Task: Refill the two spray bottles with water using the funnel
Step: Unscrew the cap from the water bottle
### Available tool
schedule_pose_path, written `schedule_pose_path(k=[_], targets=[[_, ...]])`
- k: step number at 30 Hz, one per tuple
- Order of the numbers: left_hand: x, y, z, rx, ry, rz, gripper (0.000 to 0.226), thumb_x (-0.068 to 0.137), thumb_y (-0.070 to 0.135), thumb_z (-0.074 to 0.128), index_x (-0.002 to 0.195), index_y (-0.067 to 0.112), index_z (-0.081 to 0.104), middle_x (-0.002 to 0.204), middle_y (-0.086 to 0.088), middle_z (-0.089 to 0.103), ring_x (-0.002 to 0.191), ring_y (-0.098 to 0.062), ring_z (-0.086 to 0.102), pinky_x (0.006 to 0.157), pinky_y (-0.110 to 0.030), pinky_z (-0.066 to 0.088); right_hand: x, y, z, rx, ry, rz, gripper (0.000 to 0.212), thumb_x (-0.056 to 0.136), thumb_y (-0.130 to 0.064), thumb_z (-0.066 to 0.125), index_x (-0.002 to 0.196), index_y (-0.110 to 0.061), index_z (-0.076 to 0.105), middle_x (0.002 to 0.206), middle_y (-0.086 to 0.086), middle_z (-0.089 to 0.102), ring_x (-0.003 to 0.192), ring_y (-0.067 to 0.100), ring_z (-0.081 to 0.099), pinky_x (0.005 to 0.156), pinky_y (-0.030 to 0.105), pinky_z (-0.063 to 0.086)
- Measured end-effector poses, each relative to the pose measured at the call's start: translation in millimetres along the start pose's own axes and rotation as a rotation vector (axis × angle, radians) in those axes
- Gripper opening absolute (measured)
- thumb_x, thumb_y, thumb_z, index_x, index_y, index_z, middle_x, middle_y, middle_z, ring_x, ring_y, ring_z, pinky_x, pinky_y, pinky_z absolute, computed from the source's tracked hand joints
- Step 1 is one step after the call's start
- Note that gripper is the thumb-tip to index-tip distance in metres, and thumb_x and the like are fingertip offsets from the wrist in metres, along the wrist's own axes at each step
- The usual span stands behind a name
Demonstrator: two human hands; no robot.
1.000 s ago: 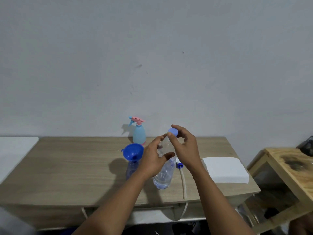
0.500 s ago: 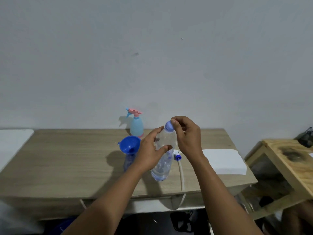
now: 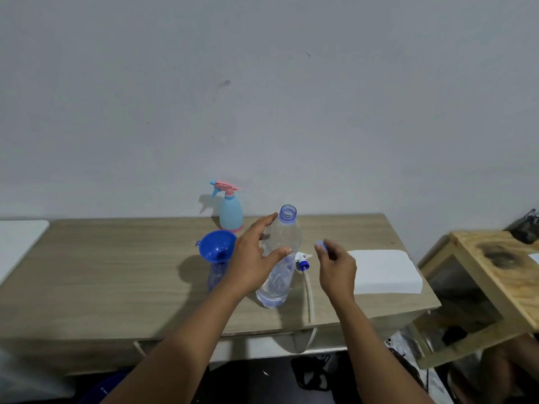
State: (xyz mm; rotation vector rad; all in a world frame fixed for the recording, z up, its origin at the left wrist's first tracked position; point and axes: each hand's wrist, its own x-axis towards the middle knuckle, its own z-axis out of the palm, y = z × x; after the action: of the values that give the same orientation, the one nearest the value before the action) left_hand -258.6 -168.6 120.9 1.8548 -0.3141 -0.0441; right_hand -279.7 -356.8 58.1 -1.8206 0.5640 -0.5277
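Left hand (image 3: 256,258) wraps the clear water bottle (image 3: 280,258) mid-body, thumb in front, fingers behind, holding it upright on the desk (image 3: 116,272); prob so it stays steady w/ its mouth open and is ready to lift & tip. Bottle looks about half full, level hard to read. Right hand (image 3: 335,269), just right of the bottle, pinches the small blue cap (image 3: 320,245) betw fingertips, clear of the neck, so the cap is off and out of the pour path.

Just left of the left hand: blue funnel (image 3: 217,246) sits in the neck of a see-through blue spray bottle (image 3: 215,275), head removed, i.e. set to receive water close to the pouring hand. Its spray head (image 3: 302,261) w/ white dip tube (image 3: 308,295) lies on the desk betw the two hands, tube running toward the near edge. Beyond the left hand, near the wall, the 2nd spray bottle (image 3: 231,209), light blue w/ pink trigger, head on, so not yet refilled I'd judge. White folded cloth (image 3: 382,271) lies right of the right hand, likely for spills.

Desk is pale wood-grain laminate, pushed against a plain grey-white wall (image 3: 262,97). Lower raw-wood side table (image 3: 495,272) w/ a dark stain further right; white surface (image 3: 17,240) at far left. Floor under the desk dark, cluttered, unclear
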Motion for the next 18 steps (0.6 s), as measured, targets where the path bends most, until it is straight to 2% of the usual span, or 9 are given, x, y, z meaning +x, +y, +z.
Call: schedule_pose_path(k=[3,5,7,9,12,14,18], targets=[[2,-1,0,-0.014,0.001,-0.008,0.07,0.077,0.029,0.082,0.137,0.039,0.047,0.125,0.034,0.053,0.112,0.007,0.055,0.092,-0.034,0.056,-9,66,-7,-0.247,-0.098,0.164,0.04,0.098,-0.021,0.061,0.13,0.002,0.061,0.128,0.017,0.066,0.118,0.028,0.061,0.094,0.024,0.042],[2,-4,1,-0.022,0.004,-0.014,0.07,0.076,0.029,0.083,0.135,0.041,0.048,0.124,0.033,0.055,0.111,0.006,0.056,0.092,-0.035,0.056,-15,92,-11,-0.373,-0.182,0.23,0.038,0.1,-0.018,0.056,0.132,0.003,0.058,0.131,0.019,0.062,0.119,0.032,0.059,0.1,0.031,0.043],[2,-5,2,-0.028,0.008,-0.02,0.069,0.075,0.029,0.083,0.134,0.043,0.049,0.125,0.031,0.056,0.111,0.003,0.057,0.092,-0.038,0.056,-22,108,-13,-0.44,-0.26,0.248,0.033,0.101,-0.017,0.052,0.128,0.0,0.058,0.131,0.017,0.056,0.103,0.028,0.059,0.094,0.031,0.046],[4,-6,3,-0.036,0.012,-0.023,0.068,0.075,0.029,0.084,0.132,0.044,0.05,0.123,0.029,0.058,0.111,0.002,0.057,0.093,-0.04,0.056,-25,116,-13,-0.472,-0.297,0.221,0.028,0.1,-0.016,0.052,0.124,-0.002,0.058,0.129,0.014,0.049,0.091,0.023,0.053,0.085,0.028,0.043],[5,-8,4,-0.037,0.016,-0.034,0.069,0.075,0.029,0.084,0.131,0.048,0.05,0.121,0.029,0.059,0.111,0.003,0.057,0.093,-0.04,0.056,-21,121,-10,-0.601,-0.299,0.152,0.028,0.1,-0.02,0.049,0.123,-0.01,0.061,0.127,0.011,0.055,0.105,0.029,0.056,0.092,0.038,0.045],[5,-9,4,-0.027,0.015,-0.034,0.068,0.076,0.028,0.084,0.131,0.049,0.049,0.121,0.031,0.058,0.111,0.005,0.057,0.093,-0.039,0.056,-19,122,-9,-0.669,-0.296,0.128,0.03,0.099,-0.019,0.048,0.125,-0.015,0.061,0.128,0.008,0.057,0.114,0.029,0.053,0.093,0.039,0.043],[4,-9,5,-0.003,0.023,-0.023,0.07,0.076,0.03,0.083,0.135,0.045,0.048,0.126,0.028,0.058,0.112,0.005,0.056,0.097,-0.038,0.054,-18,124,-13,-0.622,-0.303,0.115,0.036,0.098,-0.018,0.052,0.133,-0.017,0.058,0.135,0.008,0.055,0.12,0.029,0.051,0.097,0.042,0.045]])
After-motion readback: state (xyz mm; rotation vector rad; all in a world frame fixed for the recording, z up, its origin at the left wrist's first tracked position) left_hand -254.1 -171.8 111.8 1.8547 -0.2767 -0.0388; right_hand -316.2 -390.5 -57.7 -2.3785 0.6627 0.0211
